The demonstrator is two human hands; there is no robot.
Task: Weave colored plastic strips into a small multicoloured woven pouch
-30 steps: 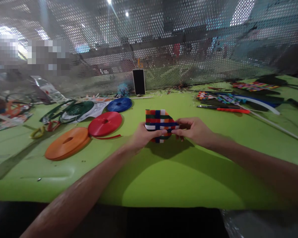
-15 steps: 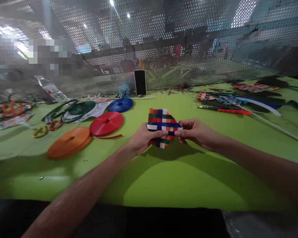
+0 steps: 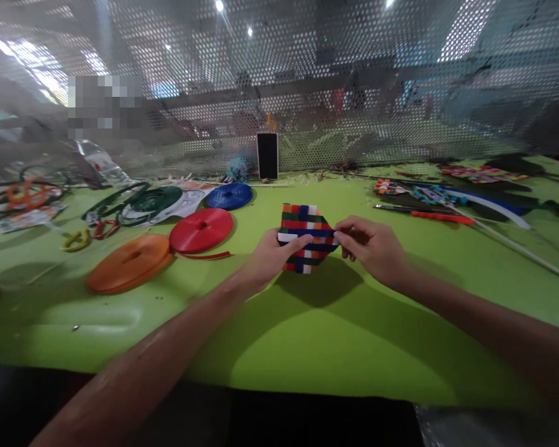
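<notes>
Perforated mesh (image 3: 307,93) fills the top of the frame behind a green table (image 3: 279,354). At the centre, a multicoloured woven piece (image 3: 315,233) is held above the table, its pointed end toward the right. The left hand (image 3: 268,259) clamps its left side, thumb across the front; the right hand (image 3: 375,247) has its fingers pinched together on the pointed tip. An orange roll (image 3: 121,264), red roll (image 3: 205,239) and blue roll (image 3: 230,196) lie left of centre.

Over my remote feed, I saw a green table (image 3: 298,347) carrying orange (image 3: 118,270), red (image 3: 190,234) and blue rolls (image 3: 228,198).
</notes>
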